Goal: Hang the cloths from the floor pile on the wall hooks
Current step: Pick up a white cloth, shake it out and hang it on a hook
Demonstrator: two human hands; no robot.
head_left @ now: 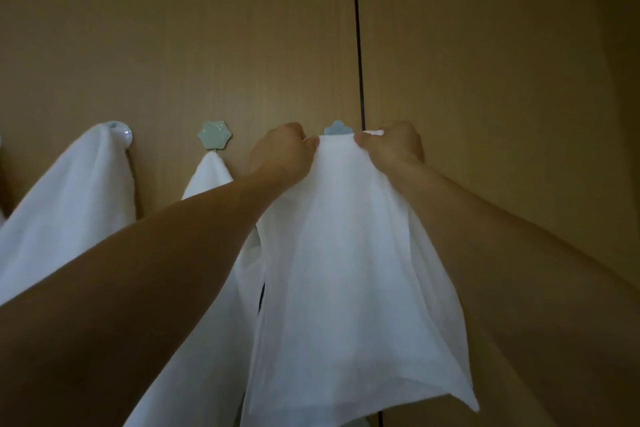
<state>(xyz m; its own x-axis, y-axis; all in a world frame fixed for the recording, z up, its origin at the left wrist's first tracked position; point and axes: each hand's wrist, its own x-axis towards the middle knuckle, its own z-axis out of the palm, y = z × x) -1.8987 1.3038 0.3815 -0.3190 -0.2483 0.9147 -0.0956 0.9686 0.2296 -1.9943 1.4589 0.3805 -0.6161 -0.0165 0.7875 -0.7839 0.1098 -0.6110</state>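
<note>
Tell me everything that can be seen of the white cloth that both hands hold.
The white cloth is thin, plain and slightly see-through, like light gauze. Its top edge is bunched between the left hand and the right hand, which both pinch it below a blue flower-shaped hook, covering the hook's lower part. Whether it sits on the hook cannot be told. From there it hangs down in soft folds and spreads wider, in front of the brown wall.

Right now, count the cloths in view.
3: left cloth over left hook; middle cloth on middle hook; held cloth pinched by left hand and right hand at right hook. Others may hang past the left edge.
</note>
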